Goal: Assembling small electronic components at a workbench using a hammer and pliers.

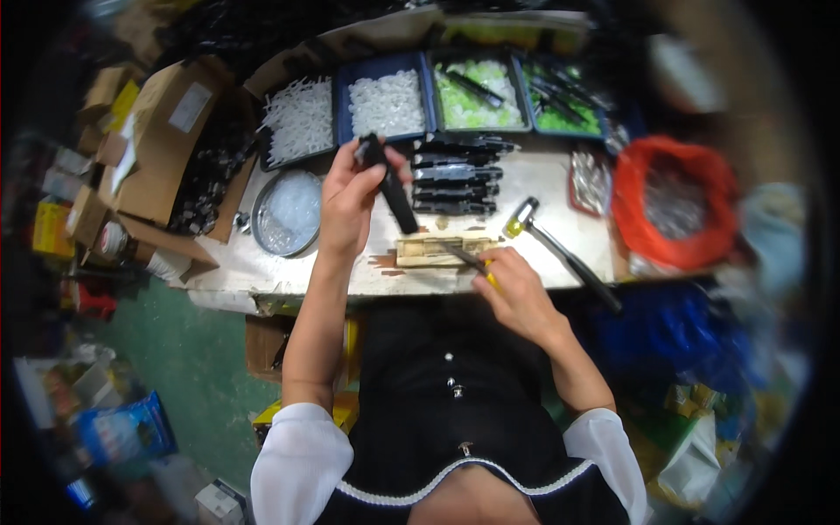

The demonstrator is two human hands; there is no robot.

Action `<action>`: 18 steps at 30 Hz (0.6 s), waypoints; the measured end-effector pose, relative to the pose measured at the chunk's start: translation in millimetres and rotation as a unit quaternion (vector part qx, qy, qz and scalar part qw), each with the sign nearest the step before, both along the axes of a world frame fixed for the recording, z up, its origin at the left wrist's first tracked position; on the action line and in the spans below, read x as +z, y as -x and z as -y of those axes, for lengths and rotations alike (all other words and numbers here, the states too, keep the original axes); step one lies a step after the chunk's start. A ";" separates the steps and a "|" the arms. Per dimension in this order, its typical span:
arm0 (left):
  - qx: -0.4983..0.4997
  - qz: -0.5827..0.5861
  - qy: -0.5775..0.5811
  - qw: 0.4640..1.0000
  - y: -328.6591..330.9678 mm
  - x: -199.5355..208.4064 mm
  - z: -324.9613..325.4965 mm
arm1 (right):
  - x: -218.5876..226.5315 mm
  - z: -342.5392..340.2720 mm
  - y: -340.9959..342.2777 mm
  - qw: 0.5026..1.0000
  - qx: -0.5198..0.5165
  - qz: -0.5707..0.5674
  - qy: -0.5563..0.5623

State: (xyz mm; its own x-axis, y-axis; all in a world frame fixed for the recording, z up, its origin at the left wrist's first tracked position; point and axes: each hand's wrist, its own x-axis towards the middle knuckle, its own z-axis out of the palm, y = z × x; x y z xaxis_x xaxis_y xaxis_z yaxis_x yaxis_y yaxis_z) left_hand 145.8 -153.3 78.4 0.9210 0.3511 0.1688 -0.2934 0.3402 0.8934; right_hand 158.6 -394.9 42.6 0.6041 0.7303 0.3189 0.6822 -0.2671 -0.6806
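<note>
While left hand pinches black part (raised, tilted), right hand grips yellow-handled tool lower down.

A white table bears trays, black parts, a wooden block and a hammer.

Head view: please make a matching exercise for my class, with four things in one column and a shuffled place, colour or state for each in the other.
Things
1. Black part
2. Tool
3. Hammer
4. Bag

Descriptions
A. Red, at the right end of the bench
B. Held in the left hand
C. Dark-handled, lying on the bench
D. Yellow-handled, held in the right hand

Right pairs: 1-B, 2-D, 3-C, 4-A
</note>
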 end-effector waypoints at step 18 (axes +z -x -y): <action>0.094 -0.110 -0.307 0.941 94.9 -47.3 41.7 | 9.9 -33.6 15.5 0.997 0.053 0.016 0.057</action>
State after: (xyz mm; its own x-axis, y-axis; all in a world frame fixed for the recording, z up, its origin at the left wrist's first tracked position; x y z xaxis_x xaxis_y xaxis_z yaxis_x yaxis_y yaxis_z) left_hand 50.8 -195.0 31.2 0.8885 0.4106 0.2048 -0.0810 -0.2990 0.9508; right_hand 143.1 -361.3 52.5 0.5117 0.8226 0.2480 0.7317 -0.2660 -0.6276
